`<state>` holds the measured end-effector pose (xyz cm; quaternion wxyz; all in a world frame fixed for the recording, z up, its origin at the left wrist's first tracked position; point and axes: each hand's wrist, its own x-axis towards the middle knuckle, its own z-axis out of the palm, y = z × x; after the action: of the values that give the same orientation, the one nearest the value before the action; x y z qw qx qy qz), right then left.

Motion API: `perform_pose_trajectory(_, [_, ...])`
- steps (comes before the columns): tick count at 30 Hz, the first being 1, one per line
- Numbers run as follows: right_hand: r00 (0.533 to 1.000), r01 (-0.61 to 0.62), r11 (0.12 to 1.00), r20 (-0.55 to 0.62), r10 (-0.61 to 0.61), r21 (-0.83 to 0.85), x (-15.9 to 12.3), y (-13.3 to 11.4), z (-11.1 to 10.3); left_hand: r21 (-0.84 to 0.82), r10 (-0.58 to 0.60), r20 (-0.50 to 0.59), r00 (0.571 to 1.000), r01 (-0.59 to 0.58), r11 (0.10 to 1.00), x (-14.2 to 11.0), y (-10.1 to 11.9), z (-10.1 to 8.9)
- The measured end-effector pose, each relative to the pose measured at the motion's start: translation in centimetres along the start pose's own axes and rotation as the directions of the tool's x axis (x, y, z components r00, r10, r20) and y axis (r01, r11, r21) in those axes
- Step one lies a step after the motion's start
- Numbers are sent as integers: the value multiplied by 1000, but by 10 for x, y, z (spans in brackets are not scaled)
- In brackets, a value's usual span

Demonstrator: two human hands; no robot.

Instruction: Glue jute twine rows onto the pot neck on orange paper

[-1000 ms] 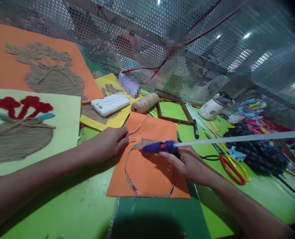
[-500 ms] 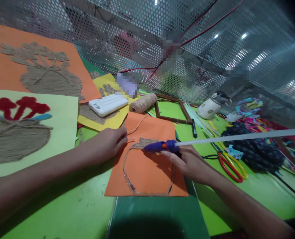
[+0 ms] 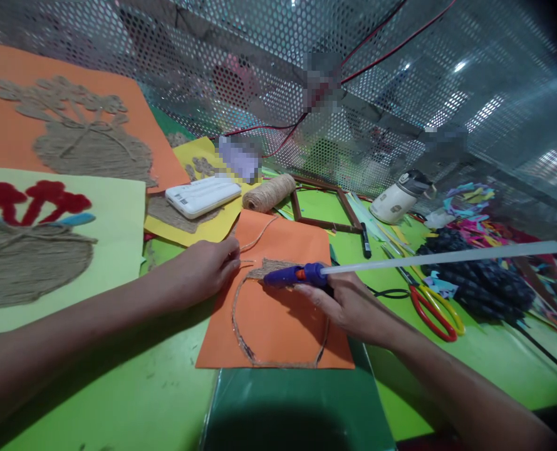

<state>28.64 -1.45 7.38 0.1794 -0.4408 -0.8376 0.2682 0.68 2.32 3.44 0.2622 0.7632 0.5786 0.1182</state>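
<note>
My right hand (image 3: 351, 307) is wrapped round a blue hot glue gun (image 3: 287, 275), a long white glue stick (image 3: 438, 257) jutting from its back end. The nozzle points left, at the lower left edge of a patch of jute twine rows (image 3: 278, 268) on an orange sheet (image 3: 282, 338). Below that patch, a twine outline (image 3: 234, 319) curves into a pot shape. At the sheet's left edge, my left hand (image 3: 212, 266) has its fingertips pinched on jute twine (image 3: 260, 234); a strand runs up from them across the sheet.
A twine roll (image 3: 269, 193), a white phone-like device (image 3: 203, 195) and a brown frame (image 3: 327, 224) lie behind the sheet. Finished twine pictures (image 3: 118, 263) are at left. At right are red-and-yellow-handled scissors (image 3: 433, 316), a black marker (image 3: 366, 241), a bottle (image 3: 393, 202) and dark cloth (image 3: 475, 275).
The glue gun in my right hand has slid slightly left along the lower edge of the twine patch. My left hand stays nearly still, pinching the twine.
</note>
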Motion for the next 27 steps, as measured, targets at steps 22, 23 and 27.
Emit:
perform_pose_trajectory(22, [1000, -24, 1000, -1, 24, -9, 3, -3, 2, 46, -4, 28, 1000, 3, 999, 0, 3, -1])
perform_pose_trajectory(23, [999, -41, 999, 3, 41, -21, 0, -1, 0, 38, -4, 27, 1000, 3, 999, 0, 3, 0])
perform_pose_trajectory(27, [997, -77, 996, 4, 77, -41, -11, 6, -7, 16, 1, 17, 1000, -1, 1000, 0, 1, 1])
